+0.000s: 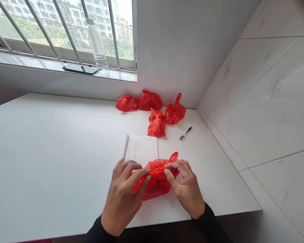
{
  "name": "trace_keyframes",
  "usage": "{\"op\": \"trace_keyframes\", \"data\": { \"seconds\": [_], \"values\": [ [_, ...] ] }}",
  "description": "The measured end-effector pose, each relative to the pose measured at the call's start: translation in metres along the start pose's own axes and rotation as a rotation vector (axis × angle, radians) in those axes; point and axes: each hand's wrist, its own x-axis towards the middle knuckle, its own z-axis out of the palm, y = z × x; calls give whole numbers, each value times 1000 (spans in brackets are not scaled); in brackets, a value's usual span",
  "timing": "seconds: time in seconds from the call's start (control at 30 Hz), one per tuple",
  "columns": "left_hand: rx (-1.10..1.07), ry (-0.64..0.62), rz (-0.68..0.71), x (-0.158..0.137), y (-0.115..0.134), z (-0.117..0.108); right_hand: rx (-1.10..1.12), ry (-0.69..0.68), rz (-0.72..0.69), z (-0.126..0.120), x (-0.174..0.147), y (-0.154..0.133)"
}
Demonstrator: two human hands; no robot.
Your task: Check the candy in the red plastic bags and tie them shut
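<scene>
In the head camera's view, an open notebook (145,145) lies on a white table (66,148), rows of small writing down its left side. Beyond its far edge gather four knotted red plastic bags: a left bag (126,104) and a middle bag (150,102) side by side near the wall (187,44), a right bag (175,114) with one loop standing up, and a front bag (157,125) just beside the notebook's far right corner. A pen (186,133) rests to the notebook's right, with a tiled wall (276,101) farther out on that side. Beyond the notebook and to its left, a water bottle (98,50) and a flat black device (80,69) sit on the sill (121,75) of a barred window.

On the notebook's near side, a fifth red bag (157,192) covers its near edge, held between two hands. The left hand (125,190), back upward and wrist angled in, pinches the gathered plastic between thumb and fingers. The right hand (186,184), bent inward from the opposite side, grips the top near a raised loop, thumb and forefinger closed on the plastic. Black sleeves (101,231) reach both wrists.
</scene>
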Motion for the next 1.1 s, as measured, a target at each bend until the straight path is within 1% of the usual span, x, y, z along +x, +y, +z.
{"op": "trace_keyframes", "data": {
  "seconds": [0.07,0.13,0.2,0.23,0.27,0.3,0.4,0.43,0.47,0.53,0.6,0.67,0.7,0.77,0.83,0.9,0.97,1.03,1.07,1.1],
  "values": [
    [-14,26,-57,1,-6,-7,33,41,56,-9,1,2],
    [-6,75,-169,0,-11,-16,86,98,143,-17,-1,6],
    [11,137,-269,-3,-11,-21,138,129,212,-23,-3,9],
    [22,157,-285,-4,-9,-22,159,125,223,-23,-5,10],
    [34,164,-262,-4,-5,-21,172,110,218,-23,-6,9],
    [50,158,-205,-4,-1,-18,173,89,204,-22,-7,7],
    [72,101,56,2,9,-8,137,16,158,-19,-8,-2],
    [63,101,115,5,11,-6,127,3,152,-19,-7,-6],
    [50,117,135,7,11,-6,132,1,153,-21,-6,-8],
    [28,183,88,11,9,-11,191,32,179,-26,-5,-11],
    [6,225,-44,12,5,-20,285,106,228,-31,-4,-10],
    [-49,229,-182,11,3,-30,355,163,267,-35,-4,-7],
    [-80,220,-224,10,3,-33,372,180,279,-36,-5,-6],
    [-114,215,-244,8,7,-38,391,202,283,-37,-5,-7],
    [-122,231,-187,7,15,-41,403,272,243,-37,-5,-13],
    [-118,278,-147,7,24,-43,394,412,145,-39,-6,-25],
    [-108,338,-138,6,33,-44,333,582,-16,-40,-8,-40],
    [-127,360,-181,3,38,-46,219,723,-238,-40,-12,-55],
    [-152,350,-205,0,38,-46,161,731,-335,-40,-15,-61],
    [-179,328,-229,-2,39,-46,103,665,-405,-38,-17,-66]
  ]
}}
